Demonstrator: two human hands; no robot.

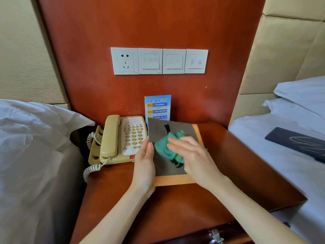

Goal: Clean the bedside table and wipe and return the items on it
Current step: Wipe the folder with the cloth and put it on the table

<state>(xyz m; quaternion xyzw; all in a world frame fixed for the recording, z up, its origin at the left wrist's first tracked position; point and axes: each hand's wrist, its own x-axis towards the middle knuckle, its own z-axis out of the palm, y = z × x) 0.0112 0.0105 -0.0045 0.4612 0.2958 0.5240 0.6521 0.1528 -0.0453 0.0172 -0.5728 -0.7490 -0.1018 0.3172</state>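
Observation:
A grey booklet with an orange border (pixel 167 170) is held tilted above the reddish wooden bedside table (pixel 242 166). My left hand (pixel 144 164) grips its left edge. My right hand (pixel 191 155) presses a crumpled green cloth (pixel 165 148) flat against the booklet's cover. A beige corded telephone (pixel 119 140) sits on the table's left rear. A blue printed card (pixel 157 107) stands against the wooden wall panel behind the booklet, its lower part hidden.
White bedding (pixel 31 155) lies to the left and another white bed (pixel 281 152) to the right, with a dark folder (pixel 299 143) on it. A row of white switches and a socket (pixel 159 61) is on the panel. A metal latch (pixel 215 235) shows below the table's front edge.

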